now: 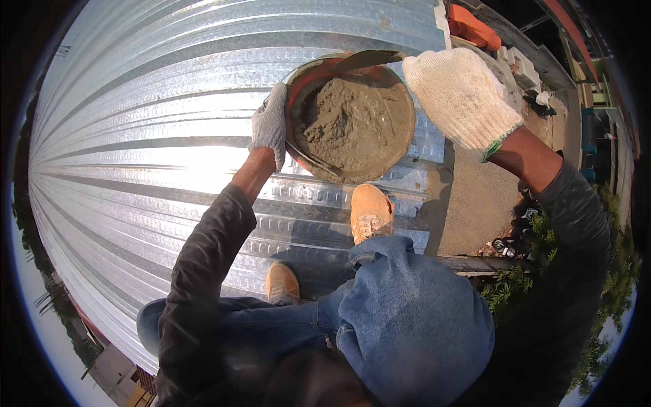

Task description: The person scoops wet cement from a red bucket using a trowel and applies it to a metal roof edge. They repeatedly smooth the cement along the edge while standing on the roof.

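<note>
A round bucket with a reddish inner wall stands on the metal roof, its rim caked with grey. Wet grey mortar fills much of it, heaped and uneven on top. My left hand, in a pale knitted glove, is closed on the bucket's left rim. In a cream knitted glove with a green cuff edge, my right hand is a fist beyond the right rim. From that fist a mortar-smeared trowel reaches left across the bucket's far edge; its handle is hidden in the glove.
Ribbed, shiny metal roofing spreads to the left, with strong glare. My tan shoes rest on it. The roof's edge drops off at right toward brown ground far below. An orange thing lies at upper right; green plants grow below.
</note>
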Available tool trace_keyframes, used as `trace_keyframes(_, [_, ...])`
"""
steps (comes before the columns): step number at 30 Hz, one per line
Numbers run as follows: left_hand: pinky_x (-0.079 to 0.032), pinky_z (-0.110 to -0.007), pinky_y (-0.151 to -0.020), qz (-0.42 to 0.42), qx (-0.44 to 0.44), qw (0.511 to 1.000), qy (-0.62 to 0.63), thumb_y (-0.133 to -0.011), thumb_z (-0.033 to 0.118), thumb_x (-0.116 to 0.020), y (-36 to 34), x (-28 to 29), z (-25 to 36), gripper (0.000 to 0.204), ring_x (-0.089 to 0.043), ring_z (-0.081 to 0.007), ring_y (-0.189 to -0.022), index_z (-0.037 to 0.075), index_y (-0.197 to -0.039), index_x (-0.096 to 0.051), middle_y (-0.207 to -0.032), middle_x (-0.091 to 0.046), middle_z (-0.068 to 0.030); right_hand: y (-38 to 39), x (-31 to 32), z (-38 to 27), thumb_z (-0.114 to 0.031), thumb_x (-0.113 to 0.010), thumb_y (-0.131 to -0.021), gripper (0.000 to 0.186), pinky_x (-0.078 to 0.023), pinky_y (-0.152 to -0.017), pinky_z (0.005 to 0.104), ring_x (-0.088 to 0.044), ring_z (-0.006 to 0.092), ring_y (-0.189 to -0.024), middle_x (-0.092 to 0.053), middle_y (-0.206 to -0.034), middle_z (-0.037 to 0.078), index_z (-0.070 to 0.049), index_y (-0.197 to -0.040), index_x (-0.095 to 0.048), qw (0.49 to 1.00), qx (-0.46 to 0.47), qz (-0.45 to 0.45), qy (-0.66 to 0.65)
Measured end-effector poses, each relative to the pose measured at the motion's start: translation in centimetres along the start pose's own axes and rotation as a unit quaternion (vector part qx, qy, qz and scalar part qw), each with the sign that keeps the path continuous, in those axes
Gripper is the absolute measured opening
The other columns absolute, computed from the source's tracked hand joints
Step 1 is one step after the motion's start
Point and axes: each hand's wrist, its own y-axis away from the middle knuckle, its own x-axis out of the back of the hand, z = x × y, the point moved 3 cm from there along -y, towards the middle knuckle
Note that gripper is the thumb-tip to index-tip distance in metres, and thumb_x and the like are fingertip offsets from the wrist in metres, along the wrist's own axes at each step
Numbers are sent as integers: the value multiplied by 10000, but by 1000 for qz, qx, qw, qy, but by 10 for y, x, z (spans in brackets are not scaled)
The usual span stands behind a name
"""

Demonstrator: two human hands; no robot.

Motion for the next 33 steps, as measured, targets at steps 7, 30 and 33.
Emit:
trace_keyframes(7, [-587,-340,-996,42,-42,998,15,-1089,436,-798,6,-31,12,549,-730,-194,-1133,0,-1416,-724,-1284,-778,-87,30,-29,-38,-167,-769,-849,311,-585,-584,376,-783,253,-783,-707,-911,97,-23,-1115,-693,987,4,-142,-71])
trace_keyframes(30, [-677,-475,-857,-165,-451,707,-519,-1115,172,-609,-4,-166,83,393,-811,-405,-1035,267,-1483,-708,-1311,-799,-138,165,-68,-42,-283,-734,-1101,298,-591,-801,418,-765,305,-896,-759,-1031,174,-22,-1246,-732,690,-309,-84,-649])
trace_keyframes(33, [-674,-460,-858,-201,-432,710,-518,-1115,234,-639,-11,-191,88,335,-819,-385,-1006,202,-1431,-743,-1242,-818,-152,160,-88,-66,-275,-732,-1085,289,-597,-840,460,-772,306,-986,-763,-1141,154,-33,-1242,-757,838,-202,57,-504])
